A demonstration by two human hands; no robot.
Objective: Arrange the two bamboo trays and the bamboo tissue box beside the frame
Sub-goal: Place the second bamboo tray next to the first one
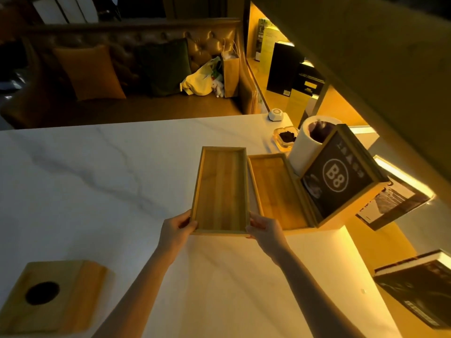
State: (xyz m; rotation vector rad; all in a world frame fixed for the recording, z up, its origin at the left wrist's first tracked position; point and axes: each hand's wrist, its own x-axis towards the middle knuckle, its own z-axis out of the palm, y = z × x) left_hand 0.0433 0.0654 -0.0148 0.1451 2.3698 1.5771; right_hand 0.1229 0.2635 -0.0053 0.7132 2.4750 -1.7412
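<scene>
Both hands hold one long bamboo tray (220, 189) by its near end: my left hand (177, 231) grips the near left corner and my right hand (264, 230) the near right corner. It lies lengthwise, close beside a second bamboo tray (275, 191) on its right. That second tray rests against the wooden frame (341, 176), which stands tilted and shows a dark "B8" sign. The bamboo tissue box (52, 295), with a round dark hole in its top, sits apart at the near left of the white marble table (109, 191).
Behind the frame stand a white paper roll (305, 147), an amber ashtray (284, 139) and a small white device (275, 115). The table's right edge runs beside a lit shelf with dark books (419, 289). A sofa with cushions lies beyond the far edge.
</scene>
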